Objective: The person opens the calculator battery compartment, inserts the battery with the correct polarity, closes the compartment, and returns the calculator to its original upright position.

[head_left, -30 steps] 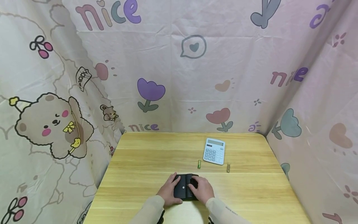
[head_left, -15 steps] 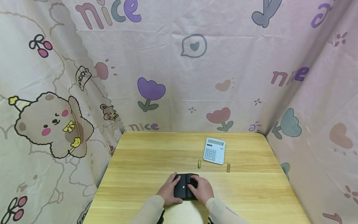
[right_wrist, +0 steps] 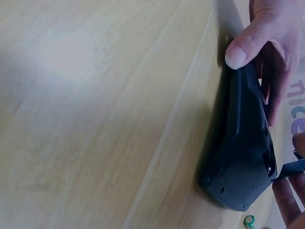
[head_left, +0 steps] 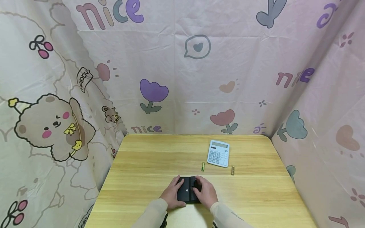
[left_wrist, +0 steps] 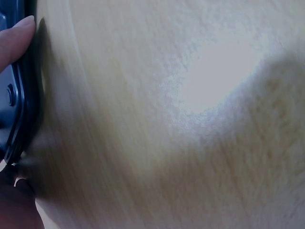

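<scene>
A black handheld device (head_left: pixel 184 193) with a round light spot lies on the table in the head view. My left hand (head_left: pixel 171 193) holds it along its left side; in the left wrist view the thumb (left_wrist: pixel 17 42) presses near its edge. My right hand (head_left: pixel 207 192) is at the device's right part, thumb and fingers bent together. The right wrist view shows those fingers pinching a thin black cover (right_wrist: pixel 291 168), tilted up at the end of the thick black body (right_wrist: pixel 245 148). What lies under the cover is hidden.
Beyond the hands lie a green battery (head_left: pixel 203 167) and a brownish-gold battery (head_left: pixel 232 171). Behind them sits a light blue calculator (head_left: pixel 218 154). Printed curtains (head_left: pixel 176 72) surround the wooden table (head_left: pixel 142 164) at the back and sides.
The right hand's fingertips have shifted slightly at the device's right part, the index finger reaching a little farther up. The left hand, device, batteries and calculator have stayed put.
</scene>
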The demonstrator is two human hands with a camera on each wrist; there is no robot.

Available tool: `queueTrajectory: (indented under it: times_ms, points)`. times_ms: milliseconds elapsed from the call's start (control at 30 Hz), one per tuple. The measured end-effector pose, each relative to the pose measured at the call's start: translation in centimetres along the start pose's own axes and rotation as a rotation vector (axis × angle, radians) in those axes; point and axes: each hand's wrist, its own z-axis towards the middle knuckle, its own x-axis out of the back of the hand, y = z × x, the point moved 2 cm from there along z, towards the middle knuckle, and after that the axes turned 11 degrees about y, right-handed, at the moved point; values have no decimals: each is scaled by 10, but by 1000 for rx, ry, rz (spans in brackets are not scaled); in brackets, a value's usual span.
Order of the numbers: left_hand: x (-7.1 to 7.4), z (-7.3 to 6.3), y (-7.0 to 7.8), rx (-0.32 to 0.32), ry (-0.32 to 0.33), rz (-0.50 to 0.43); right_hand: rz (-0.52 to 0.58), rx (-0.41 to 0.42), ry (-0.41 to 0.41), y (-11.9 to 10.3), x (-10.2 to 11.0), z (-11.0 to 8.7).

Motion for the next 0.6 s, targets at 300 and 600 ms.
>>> queueTrajectory:
  times_ms: [300, 600]
  points:
    - [1, -1, 1, 13, 4, 1, -18, 51, 38, 13, 10, 3]
    - [0, -2, 0, 6, 13, 4, -45, 69, 91, 34, 29, 8]
